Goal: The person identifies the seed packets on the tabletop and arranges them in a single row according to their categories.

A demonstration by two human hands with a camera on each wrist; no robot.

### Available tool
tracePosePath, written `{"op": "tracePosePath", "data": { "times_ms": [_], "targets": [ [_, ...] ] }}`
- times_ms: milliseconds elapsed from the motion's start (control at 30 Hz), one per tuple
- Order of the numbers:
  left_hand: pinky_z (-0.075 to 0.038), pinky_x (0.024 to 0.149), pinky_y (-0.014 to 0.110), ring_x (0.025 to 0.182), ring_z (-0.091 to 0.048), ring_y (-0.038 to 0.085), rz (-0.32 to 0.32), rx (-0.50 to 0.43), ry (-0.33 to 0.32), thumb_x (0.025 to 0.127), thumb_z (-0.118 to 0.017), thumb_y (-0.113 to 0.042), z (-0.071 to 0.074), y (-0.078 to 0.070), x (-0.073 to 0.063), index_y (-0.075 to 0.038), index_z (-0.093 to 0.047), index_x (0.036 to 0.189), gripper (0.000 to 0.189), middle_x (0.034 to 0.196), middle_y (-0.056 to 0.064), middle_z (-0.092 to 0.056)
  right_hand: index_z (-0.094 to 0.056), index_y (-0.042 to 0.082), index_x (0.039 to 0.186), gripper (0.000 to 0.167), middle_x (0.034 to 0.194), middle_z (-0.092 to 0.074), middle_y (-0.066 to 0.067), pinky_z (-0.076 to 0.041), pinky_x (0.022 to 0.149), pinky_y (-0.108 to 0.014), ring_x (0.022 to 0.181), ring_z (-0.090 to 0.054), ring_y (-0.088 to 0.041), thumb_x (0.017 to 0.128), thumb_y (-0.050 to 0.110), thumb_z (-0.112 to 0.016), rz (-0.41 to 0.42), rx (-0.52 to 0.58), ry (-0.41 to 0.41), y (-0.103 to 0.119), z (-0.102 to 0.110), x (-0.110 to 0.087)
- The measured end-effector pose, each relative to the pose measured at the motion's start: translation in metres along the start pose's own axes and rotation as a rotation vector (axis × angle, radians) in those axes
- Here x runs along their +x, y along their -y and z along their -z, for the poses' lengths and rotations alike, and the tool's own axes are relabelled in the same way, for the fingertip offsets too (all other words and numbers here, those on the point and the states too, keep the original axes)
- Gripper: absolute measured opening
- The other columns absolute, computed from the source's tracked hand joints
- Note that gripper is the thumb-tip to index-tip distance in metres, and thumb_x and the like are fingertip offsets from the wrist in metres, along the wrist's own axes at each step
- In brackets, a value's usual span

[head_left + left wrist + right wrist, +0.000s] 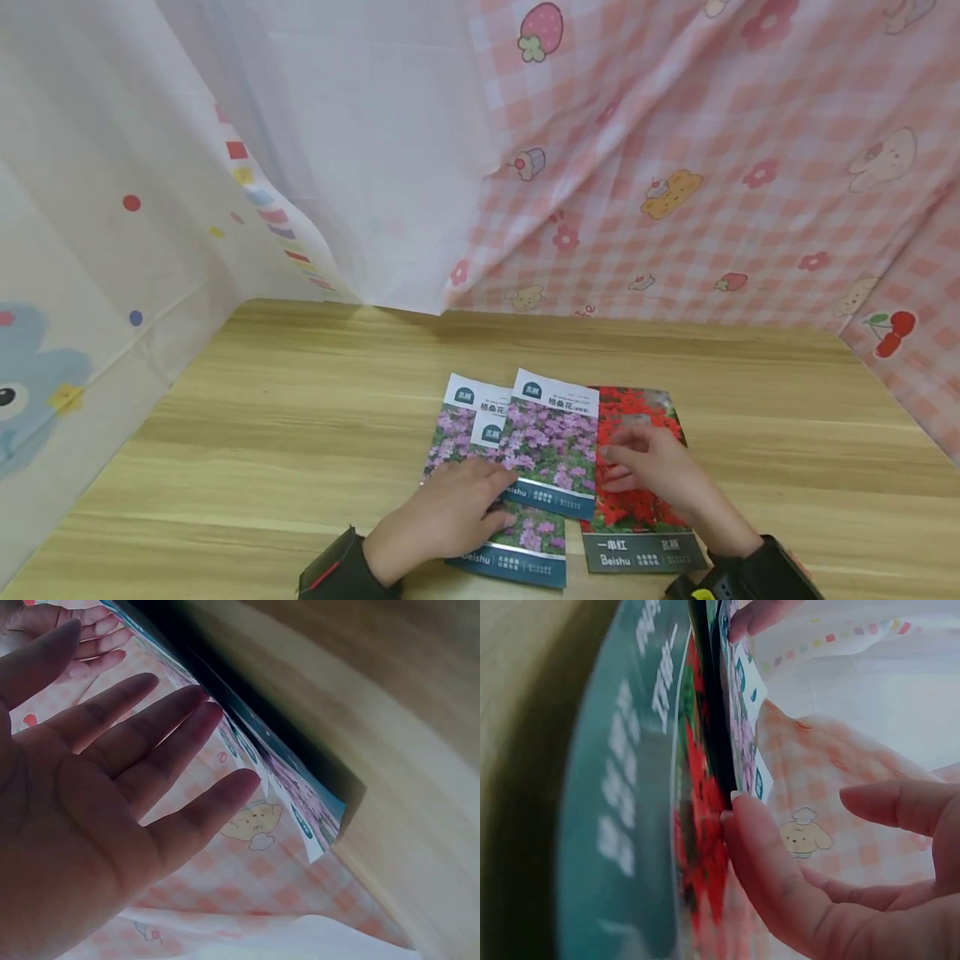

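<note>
Three flower seed packets with purple blossoms overlap on the table: the top packet [551, 437], a left packet [448, 433] and a lower packet [534, 535]. Beside them lies a red flower seed packet [645, 546], its left edge partly under the top purple one. My left hand [453, 508] lies over the left and lower packets, fingers extended; the left wrist view shows its fingertips [244, 780] at the packets. Over the red packet is my right hand [656, 471], fingertips at the top packet's right edge. In the right wrist view its thumb stands apart from the fingers.
The packets lie on a wood-grain table [262, 467]. A white cloth [360, 167] and a pink checked cloth [675, 250] hang behind it, and another printed cloth [75, 250] borders the left side.
</note>
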State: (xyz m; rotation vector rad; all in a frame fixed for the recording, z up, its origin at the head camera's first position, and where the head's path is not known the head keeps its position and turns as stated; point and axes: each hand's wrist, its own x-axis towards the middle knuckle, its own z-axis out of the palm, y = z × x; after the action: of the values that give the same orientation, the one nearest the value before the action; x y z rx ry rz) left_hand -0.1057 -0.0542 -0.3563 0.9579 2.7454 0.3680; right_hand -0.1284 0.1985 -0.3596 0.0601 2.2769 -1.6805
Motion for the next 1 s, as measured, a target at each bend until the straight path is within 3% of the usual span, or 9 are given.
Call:
{"op": "tracePosePath", "data": {
  "times_ms": [133,367,633,800,1000],
  "targets": [
    [-0.037,0.095,0.047,0.120,-0.045,0.023,-0.005,0.006,0.017,0.090,-0.056,-0.037,0.0012,-0.0012,-0.0003,-0.012,-0.052,0.130,0.047,0.129,0.004,-0.052,-0.042,-0.020,0.111,0.027,0.093,-0.057,-0.023,-0.054,0.067,-0.039,0.071,-0.063,-0.027,0.091,-0.003,-0.045,-0.039,0.094,0.002,-0.0017,-0.0028,0.0032],
    [-0.038,0.095,0.046,0.119,-0.046,0.023,-0.022,0.029,0.026,0.089,-0.057,-0.037,0.0010,-0.0017,0.0002,-0.012,-0.052,0.130,0.048,0.129,0.005,-0.052,-0.047,-0.017,0.107,0.022,0.085,-0.057,-0.019,-0.054,0.065,-0.038,0.069,-0.063,-0.025,0.091,-0.001,-0.046,-0.082,0.087,0.007,-0.0030,-0.0040,0.0070],
    [-0.036,0.096,0.049,0.121,-0.045,0.025,-0.023,0.040,0.039,0.088,-0.058,-0.039,0.0007,-0.0017,-0.0012,-0.014,-0.053,0.129,0.048,0.131,0.006,-0.050,-0.040,-0.021,0.116,0.034,0.084,-0.059,-0.015,-0.054,0.066,-0.036,0.069,-0.063,-0.021,0.091,0.000,-0.047,-0.069,0.146,0.116,-0.0067,0.0017,0.0086],
    [-0.035,0.097,0.049,0.122,-0.043,0.024,-0.013,0.035,0.048,0.088,-0.057,-0.039,0.0006,-0.0023,-0.0015,-0.014,-0.053,0.128,0.048,0.132,0.007,-0.049,-0.037,-0.023,0.119,0.038,0.083,-0.060,-0.013,-0.054,0.065,-0.035,0.067,-0.062,-0.020,0.091,-0.001,-0.048,-0.071,0.176,0.119,-0.0070,0.0007,0.0085],
    [-0.035,0.097,0.048,0.123,-0.043,0.024,-0.009,0.030,0.057,0.088,-0.057,-0.039,-0.0007,-0.0022,-0.0009,-0.013,-0.053,0.128,0.048,0.132,0.007,-0.049,-0.042,-0.019,0.112,0.028,0.081,-0.057,-0.012,-0.054,0.063,-0.034,0.065,-0.060,-0.018,0.090,-0.002,-0.048,-0.076,0.197,0.109,-0.0055,-0.0028,0.0095]
  ]
}}
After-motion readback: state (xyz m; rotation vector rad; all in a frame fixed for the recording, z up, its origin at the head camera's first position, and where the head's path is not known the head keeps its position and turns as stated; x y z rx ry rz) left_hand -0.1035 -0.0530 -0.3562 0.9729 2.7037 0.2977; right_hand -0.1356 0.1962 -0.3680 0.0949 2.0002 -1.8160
